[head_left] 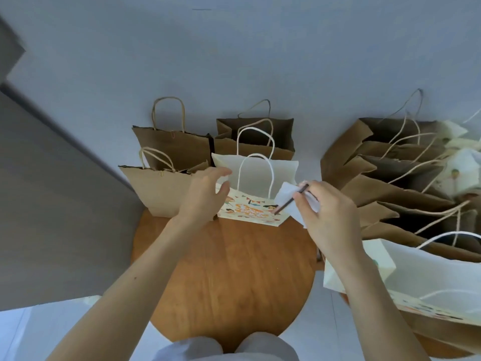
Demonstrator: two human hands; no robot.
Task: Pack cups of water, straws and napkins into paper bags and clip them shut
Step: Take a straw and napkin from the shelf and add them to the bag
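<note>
A white paper bag with a colourful print stands open at the far edge of the round wooden table. My left hand hovers at the bag's left rim with relaxed, spread fingers and holds nothing. Just right of the bag's opening, my right hand pinches a white napkin together with a dark straw. Two brown bags at the left look clipped at the top. I cannot see inside the white bag.
Another brown bag stands open behind the white one. Several brown and white bags lie stacked at the right, with a large white bag in front. A grey wall runs behind and a dark panel stands at the left.
</note>
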